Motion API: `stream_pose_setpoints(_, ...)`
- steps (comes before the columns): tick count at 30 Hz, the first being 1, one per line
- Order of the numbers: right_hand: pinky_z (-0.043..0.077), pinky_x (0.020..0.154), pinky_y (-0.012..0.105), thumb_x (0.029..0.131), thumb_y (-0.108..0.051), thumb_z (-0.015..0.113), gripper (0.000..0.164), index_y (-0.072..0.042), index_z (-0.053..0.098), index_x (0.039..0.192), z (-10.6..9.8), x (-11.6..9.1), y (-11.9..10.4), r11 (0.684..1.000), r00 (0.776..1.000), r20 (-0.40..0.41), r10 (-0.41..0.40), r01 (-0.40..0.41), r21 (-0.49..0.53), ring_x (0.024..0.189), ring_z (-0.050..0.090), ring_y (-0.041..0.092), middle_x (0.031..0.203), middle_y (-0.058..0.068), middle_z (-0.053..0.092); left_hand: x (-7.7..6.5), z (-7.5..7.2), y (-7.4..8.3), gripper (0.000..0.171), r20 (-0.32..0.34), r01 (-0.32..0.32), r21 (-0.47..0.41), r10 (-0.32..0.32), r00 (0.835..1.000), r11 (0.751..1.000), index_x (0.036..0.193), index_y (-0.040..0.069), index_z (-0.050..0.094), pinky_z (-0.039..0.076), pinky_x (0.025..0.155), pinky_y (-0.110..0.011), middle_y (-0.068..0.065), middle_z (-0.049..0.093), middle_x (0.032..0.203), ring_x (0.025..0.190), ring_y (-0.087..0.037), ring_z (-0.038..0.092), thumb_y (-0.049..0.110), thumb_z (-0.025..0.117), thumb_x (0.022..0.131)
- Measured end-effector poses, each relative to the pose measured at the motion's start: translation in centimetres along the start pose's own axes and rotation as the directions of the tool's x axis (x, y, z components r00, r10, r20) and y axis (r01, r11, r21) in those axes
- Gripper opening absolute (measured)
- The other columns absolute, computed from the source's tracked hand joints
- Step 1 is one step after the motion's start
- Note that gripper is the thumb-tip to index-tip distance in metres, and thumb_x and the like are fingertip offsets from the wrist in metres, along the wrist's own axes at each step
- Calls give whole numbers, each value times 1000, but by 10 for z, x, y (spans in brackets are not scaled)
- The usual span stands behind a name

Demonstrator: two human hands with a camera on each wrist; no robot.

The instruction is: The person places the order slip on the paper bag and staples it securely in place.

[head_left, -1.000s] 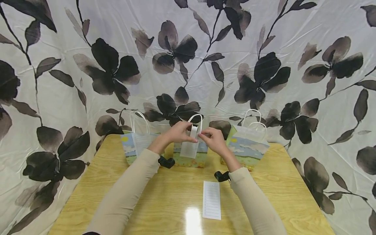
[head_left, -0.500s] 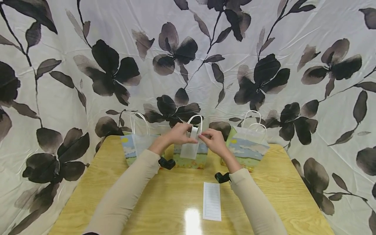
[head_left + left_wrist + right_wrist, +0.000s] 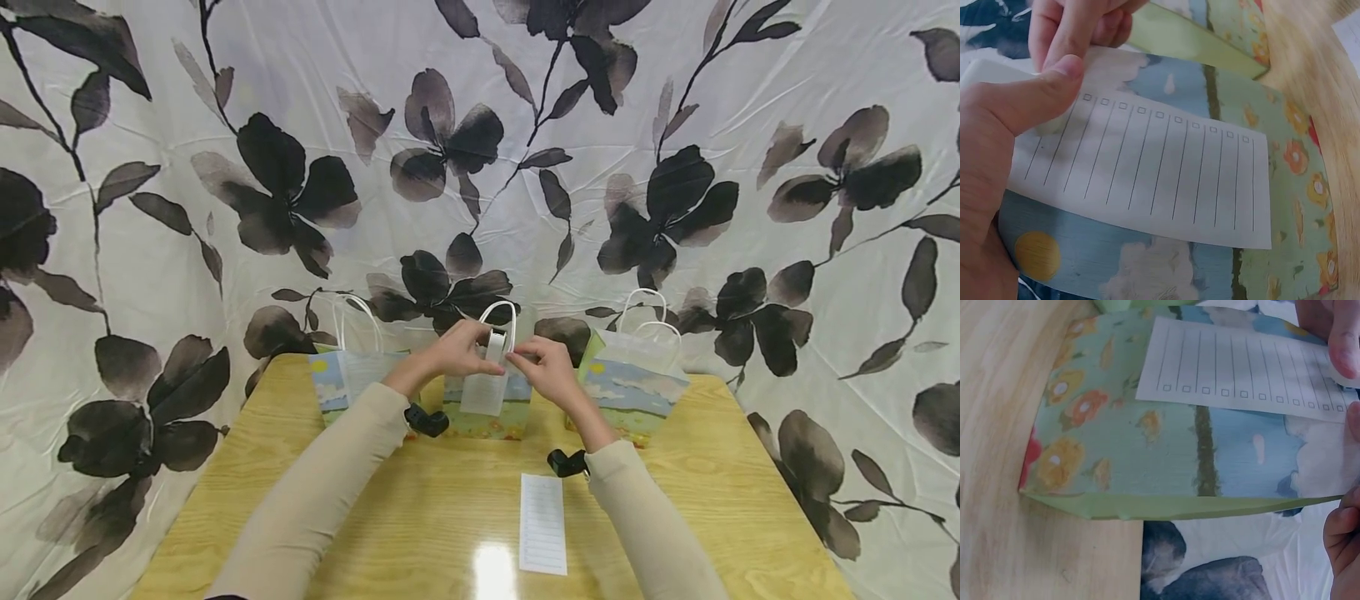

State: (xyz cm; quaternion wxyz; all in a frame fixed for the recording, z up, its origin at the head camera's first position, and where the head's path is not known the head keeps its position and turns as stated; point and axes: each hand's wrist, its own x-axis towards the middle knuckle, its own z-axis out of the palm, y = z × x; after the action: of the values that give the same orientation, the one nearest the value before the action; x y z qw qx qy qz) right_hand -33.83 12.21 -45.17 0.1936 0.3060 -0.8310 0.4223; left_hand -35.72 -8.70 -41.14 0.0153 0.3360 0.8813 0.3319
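Note:
In the head view, a paper gift bag printed with sky and flowers stands in the middle of the table. A ruled checklist slip with small boxes lies against its front. My left hand grips a small white stapler-like tool over the slip's top end; its exact kind is partly hidden. The left thumb presses on it in the left wrist view. My right hand pinches at the bag's top edge beside the slip, with fingers curled there in the right wrist view.
Two similar gift bags stand at either side, one left and one right. Another ruled slip lies on the wooden table in front. A floral cloth hangs close behind.
The whole head view has shifted slightly, so everything sits a little lower. Both hands stay at the middle bag's top, with almost no visible movement.

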Motion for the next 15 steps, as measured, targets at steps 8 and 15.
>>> stream_pose_setpoints(8, 46, 54, 27, 88, -15, 75, 9, -8, 78, 85, 0, -4, -1, 1000, 1000, -1, 20, -20, -2, 59, 55, 9, 80, -2, 66, -2, 3, 0, 30, 5, 8, -15, -8, 1000, 1000, 91, 14, 66, 43, 62, -27, 5, 67, 84, 70, -11, 56, 28, 87, 75)
stream_pose_setpoints(15, 45, 53, 27, 88, -16, 74, 10, -7, 78, 85, -1, 2, -4, 999, 1000, 11, 18, -17, -37, 59, 54, 9, 79, -1, 67, -2, -2, 1, 38, 26, 46, 48, -47, 999, 998, 100, 12, 65, 47, 69, -30, 2, 67, 93, 81, -12, 60, 34, 85, 76)
